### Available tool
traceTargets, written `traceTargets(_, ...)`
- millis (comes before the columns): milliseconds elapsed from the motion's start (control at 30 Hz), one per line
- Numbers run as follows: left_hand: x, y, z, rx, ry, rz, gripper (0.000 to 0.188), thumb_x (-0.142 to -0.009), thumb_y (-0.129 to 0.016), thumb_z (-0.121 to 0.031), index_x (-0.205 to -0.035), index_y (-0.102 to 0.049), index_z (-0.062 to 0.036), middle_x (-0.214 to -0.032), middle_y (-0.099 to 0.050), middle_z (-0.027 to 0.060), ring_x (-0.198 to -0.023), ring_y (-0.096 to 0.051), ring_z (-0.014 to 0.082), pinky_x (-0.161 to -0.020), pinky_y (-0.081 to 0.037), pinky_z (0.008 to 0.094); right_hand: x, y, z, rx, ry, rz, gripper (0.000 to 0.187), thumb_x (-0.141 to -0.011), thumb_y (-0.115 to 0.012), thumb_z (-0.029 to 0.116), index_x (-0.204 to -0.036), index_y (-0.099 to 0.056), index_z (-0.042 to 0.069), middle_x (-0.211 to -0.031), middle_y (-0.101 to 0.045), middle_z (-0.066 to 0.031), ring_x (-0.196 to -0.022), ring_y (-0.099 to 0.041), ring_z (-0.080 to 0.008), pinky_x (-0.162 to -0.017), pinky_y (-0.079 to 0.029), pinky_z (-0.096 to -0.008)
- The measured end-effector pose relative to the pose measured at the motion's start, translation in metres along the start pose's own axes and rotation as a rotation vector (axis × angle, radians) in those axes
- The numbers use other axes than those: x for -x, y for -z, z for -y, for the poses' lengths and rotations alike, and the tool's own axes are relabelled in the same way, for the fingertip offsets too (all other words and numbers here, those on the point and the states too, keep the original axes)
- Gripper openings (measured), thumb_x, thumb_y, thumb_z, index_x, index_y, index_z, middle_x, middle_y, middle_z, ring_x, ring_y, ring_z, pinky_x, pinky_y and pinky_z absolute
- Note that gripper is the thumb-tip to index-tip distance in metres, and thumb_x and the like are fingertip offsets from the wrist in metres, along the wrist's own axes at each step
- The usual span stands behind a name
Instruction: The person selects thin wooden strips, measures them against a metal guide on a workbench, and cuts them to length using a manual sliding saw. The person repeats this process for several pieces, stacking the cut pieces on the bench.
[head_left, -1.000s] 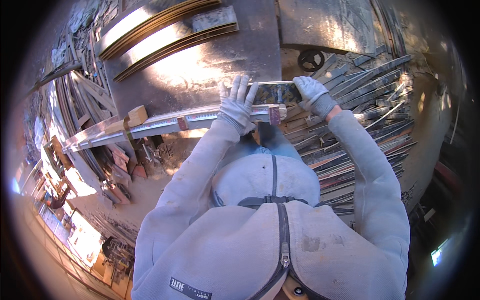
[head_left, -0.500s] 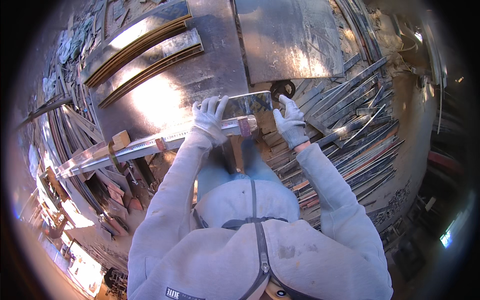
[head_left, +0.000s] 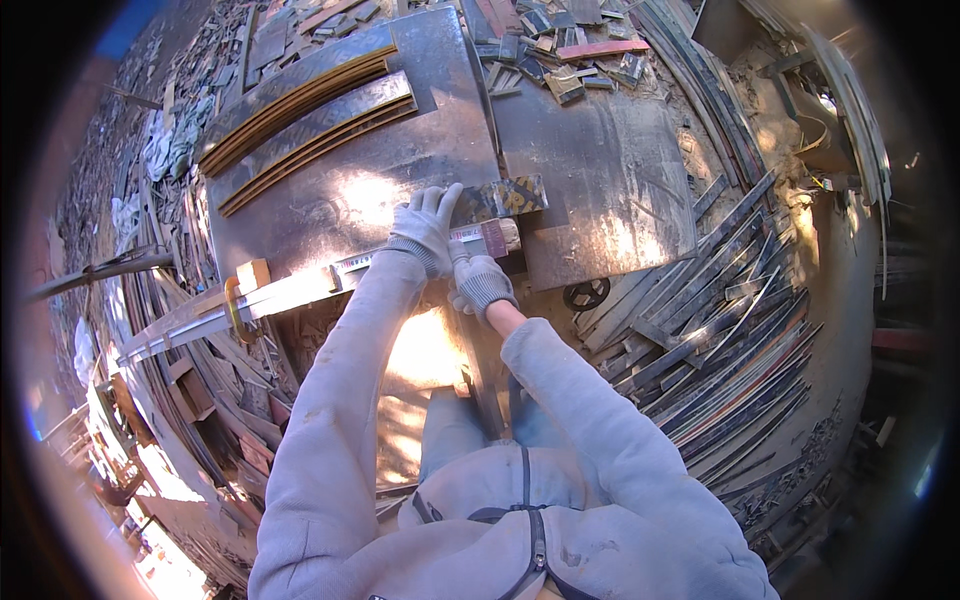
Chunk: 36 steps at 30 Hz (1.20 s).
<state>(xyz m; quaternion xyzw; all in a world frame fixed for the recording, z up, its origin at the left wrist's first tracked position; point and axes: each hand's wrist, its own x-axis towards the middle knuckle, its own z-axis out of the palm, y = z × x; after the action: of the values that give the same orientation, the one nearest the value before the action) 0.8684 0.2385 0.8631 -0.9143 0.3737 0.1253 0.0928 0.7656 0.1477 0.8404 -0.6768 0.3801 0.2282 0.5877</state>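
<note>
My left hand (head_left: 425, 228), in a pale knitted glove, rests with its fingers stretched out on the left end of a dark printed board (head_left: 510, 197). The board lies along the far side of a long metal fence (head_left: 270, 298) carrying a measuring scale (head_left: 362, 260). Just below the left wrist, my right hand (head_left: 484, 284), gloved too, is closed at the near side of the fence. What its fingers hold is hidden. A worn wooden block (head_left: 509, 235) forms the fence's right end. The board's right end overhangs a gap beside the right metal plate (head_left: 600, 190).
Two stacks of brown-edged boards (head_left: 300, 110) lie on the left metal table (head_left: 440, 130). A handwheel (head_left: 587, 293) sits under the right plate. Long strips (head_left: 730, 390) are heaped at the right, and offcuts (head_left: 565, 85) lie beyond the plates. A small wood block (head_left: 253, 273) sits by the fence.
My right hand has gone from the board's right end to beside my left wrist and closed. The left table, fence and board have moved forward past the right plate's near edge.
</note>
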Motion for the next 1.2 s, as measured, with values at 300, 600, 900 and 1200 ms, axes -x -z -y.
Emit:
traceTargets(300, -0.017, -0.007, 0.011, 0.009, 0.012, -0.081, 0.117, -0.072, -0.078, -0.044, -0.167, -0.021, -0.0080, -0.152, -0.045, 0.0185, -0.142, -0.044, 0.0355, -0.116, -0.038, 0.0529, -0.028, -0.004, 0.004, 0.131, 0.066, -0.043, 0.083, -0.109, -0.030, 0.067, -0.097, -0.077, -0.001, -0.072, -0.074, -0.0140, -0.070, -0.076, -0.0272, -0.071, -0.059, -0.0424)
traceTargets(600, -0.037, -0.002, 0.024, -0.003, 0.032, -0.066, 0.113, -0.074, -0.076, -0.045, -0.168, -0.022, -0.0127, -0.154, -0.046, 0.0197, -0.143, -0.046, 0.0359, -0.110, -0.041, 0.0524, -0.032, 0.006, 0.024, 0.026, 0.073, 0.032, 0.077, -0.110, -0.038, 0.064, -0.093, -0.072, -0.003, -0.073, -0.073, -0.0138, -0.059, -0.070, -0.0237, -0.055, -0.054, -0.0396)
traceTargets(900, -0.041, -0.007, 0.033, 0.018, 0.014, -0.123, 0.124, -0.067, -0.082, -0.049, -0.168, -0.021, -0.0119, -0.151, -0.048, 0.0195, -0.139, -0.049, 0.0385, -0.111, -0.044, 0.0518, -0.033, -0.004, 0.020, -0.156, 0.052, 0.024, 0.064, -0.107, -0.049, 0.060, -0.091, -0.073, 0.003, -0.072, -0.073, -0.0102, -0.057, -0.069, -0.0206, -0.056, -0.055, -0.0377)
traceTargets(1200, -0.040, 0.006, 0.032, 0.075, 0.034, -0.129, 0.138, -0.050, -0.092, -0.052, -0.166, -0.027, -0.0155, -0.148, -0.049, 0.0177, -0.140, -0.049, 0.0383, -0.111, -0.047, 0.0527, -0.048, 0.170, -0.037, 0.364, 0.563, -0.674, 0.024, -0.103, -0.066, 0.025, -0.117, -0.072, 0.006, -0.098, -0.079, -0.0093, -0.084, -0.073, -0.0207, -0.079, -0.058, -0.0360)
